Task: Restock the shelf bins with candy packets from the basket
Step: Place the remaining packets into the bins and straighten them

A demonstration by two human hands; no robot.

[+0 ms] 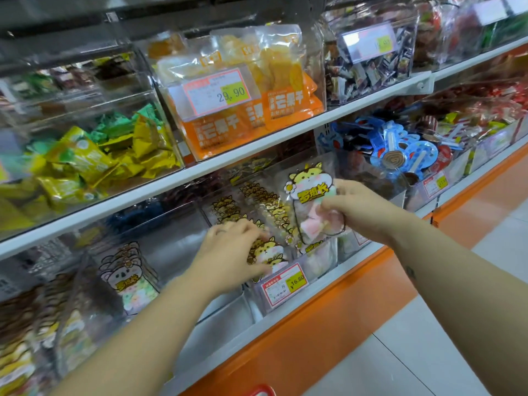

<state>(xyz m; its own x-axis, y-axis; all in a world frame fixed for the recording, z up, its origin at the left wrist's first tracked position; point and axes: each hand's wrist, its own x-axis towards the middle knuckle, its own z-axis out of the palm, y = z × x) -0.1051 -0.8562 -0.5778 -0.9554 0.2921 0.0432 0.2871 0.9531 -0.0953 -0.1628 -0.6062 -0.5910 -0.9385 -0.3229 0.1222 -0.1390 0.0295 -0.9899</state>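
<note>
My right hand (357, 212) grips a clear candy packet (310, 195) with a yellow cartoon animal on top and pink and white sweets inside, held just above a clear shelf bin (317, 264). That bin on the lower shelf holds several packets of the same kind in rows. My left hand (231, 252) reaches into the bin's left side, fingers curled onto the tops of the front packets (270, 254). A red basket rim (261, 391) shows at the bottom edge.
A price tag (284, 284) is clipped to the bin front. To the left stands a bin of koala packets (128, 278). Blue lollipop packs (400, 150) fill the bin to the right. Upper shelf holds orange mango packs (243, 90) and yellow-green sweets (85, 161).
</note>
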